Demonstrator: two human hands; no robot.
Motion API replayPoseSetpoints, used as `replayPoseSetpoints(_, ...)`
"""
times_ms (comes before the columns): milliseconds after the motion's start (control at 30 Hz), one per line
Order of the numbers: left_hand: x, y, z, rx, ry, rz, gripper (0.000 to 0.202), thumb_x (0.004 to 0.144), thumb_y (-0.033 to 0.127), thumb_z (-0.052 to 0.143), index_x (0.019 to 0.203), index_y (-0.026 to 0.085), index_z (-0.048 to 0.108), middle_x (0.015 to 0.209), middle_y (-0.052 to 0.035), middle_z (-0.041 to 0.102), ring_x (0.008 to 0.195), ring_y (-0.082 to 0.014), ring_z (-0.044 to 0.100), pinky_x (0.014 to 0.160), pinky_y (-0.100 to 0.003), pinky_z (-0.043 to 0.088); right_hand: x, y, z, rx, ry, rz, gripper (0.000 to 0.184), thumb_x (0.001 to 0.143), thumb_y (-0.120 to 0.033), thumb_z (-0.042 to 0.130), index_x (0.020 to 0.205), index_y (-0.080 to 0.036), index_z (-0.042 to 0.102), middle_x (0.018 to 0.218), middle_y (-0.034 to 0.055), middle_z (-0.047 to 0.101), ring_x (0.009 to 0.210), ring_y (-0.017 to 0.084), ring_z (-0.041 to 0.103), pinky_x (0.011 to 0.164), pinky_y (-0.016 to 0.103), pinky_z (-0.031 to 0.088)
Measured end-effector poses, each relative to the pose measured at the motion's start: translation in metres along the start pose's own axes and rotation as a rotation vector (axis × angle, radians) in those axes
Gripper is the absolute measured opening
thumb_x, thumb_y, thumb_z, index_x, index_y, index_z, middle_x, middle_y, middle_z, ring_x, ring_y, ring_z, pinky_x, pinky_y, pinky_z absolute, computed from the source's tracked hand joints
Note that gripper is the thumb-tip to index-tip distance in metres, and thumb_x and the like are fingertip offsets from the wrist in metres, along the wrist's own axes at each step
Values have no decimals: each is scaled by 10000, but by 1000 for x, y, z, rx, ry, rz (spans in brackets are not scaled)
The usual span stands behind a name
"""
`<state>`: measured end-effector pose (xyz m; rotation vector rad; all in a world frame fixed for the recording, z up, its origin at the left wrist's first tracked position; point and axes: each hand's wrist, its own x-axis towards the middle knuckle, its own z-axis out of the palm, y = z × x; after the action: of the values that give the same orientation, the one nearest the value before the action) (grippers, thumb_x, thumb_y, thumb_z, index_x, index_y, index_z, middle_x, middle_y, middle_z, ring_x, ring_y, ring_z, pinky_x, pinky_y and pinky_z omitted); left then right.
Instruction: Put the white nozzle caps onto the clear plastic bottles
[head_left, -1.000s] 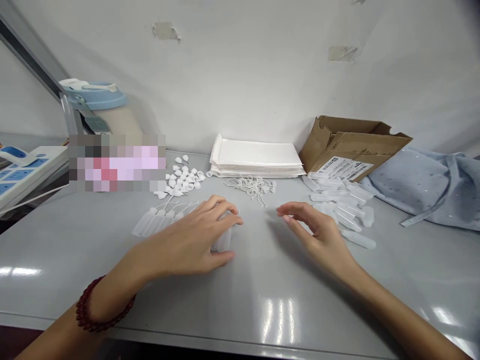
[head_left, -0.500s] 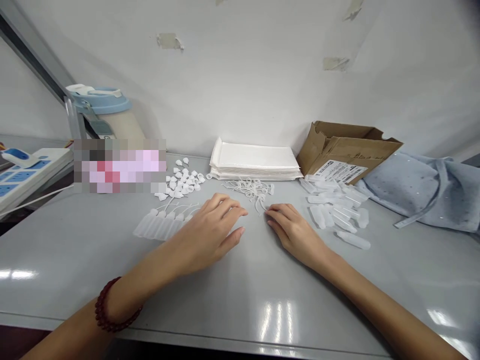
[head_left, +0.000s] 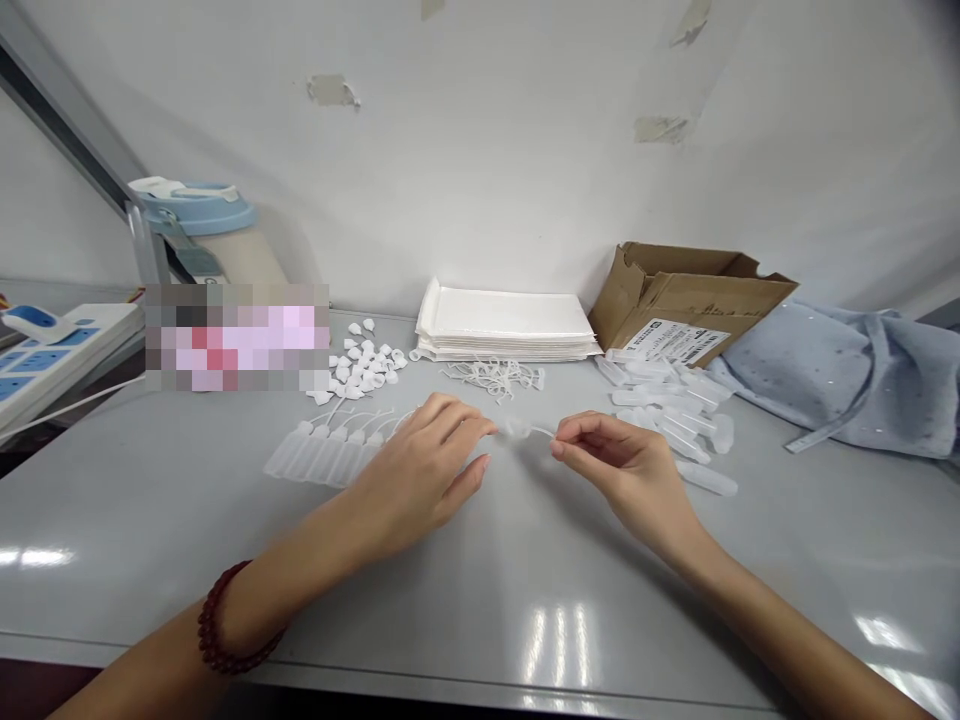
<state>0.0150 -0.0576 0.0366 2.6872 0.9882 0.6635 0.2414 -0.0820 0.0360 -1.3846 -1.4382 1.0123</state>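
Note:
My right hand [head_left: 626, 462] pinches the tail of a thin translucent plastic strap [head_left: 541, 431] between thumb and fingertips. The strap's wider end is blurred and points left, close to the fingertips of my left hand [head_left: 435, 462]. That left hand is held over the table with thumb and fingers apart, nothing visible in it. Behind both hands lies a tangle of similar straps [head_left: 495, 377]. Left of my left hand, which partly covers them, several translucent tubes [head_left: 319, 452] with straps at their necks lie in a row. White pointed caps [head_left: 367, 365] are heaped behind the tubes.
Loose translucent tubes [head_left: 652, 398] are piled at right, before an open cardboard box [head_left: 690, 300]. A stack of white padded envelopes [head_left: 510, 318] stands against the wall. Blue-grey fabric [head_left: 862, 380] lies far right; a tumbler [head_left: 232, 235] and power strip [head_left: 45, 350] are left.
My right hand has come away from the strap tangle, moving right and nearer, with one strap now in its pinch. My left hand has stayed nearly still.

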Motion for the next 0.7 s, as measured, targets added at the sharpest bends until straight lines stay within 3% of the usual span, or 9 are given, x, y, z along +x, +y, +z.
replayPoseSetpoints(267,0,8,7,-170,37,-60,323,946,237,473,1255,146,451,1107,-83,599,1028,-206,493,857,-345,460,-1,1,-4,353,-211,119,107,740,-269,759,740,-205,673,748,-17,625,700,99,574,683,229,446)
replayPoseSetpoints(433,0,14,6,-320,125,-8,177,960,177,427,1013,167,595,893,-31,629,821,-136,542,732,-246,444,-4,-2,-5,453,-353,148,74,747,-212,750,736,-194,679,726,-13,610,669,91,561,660,223,437)
replayPoseSetpoints(600,0,13,1,-326,161,-212,229,943,189,427,804,157,606,718,0,613,659,-108,538,612,-212,407,2,-6,-14,591,-296,115,86,719,-215,749,695,-196,668,671,-24,575,632,97,565,643,231,446)
replayPoseSetpoints(700,2,13,-3,-377,144,-357,262,931,243,446,744,168,612,711,7,643,635,-109,555,539,-193,390,7,-4,-20,514,-222,94,97,702,-217,748,675,-197,657,658,-25,574,635,109,568,652,247,455)
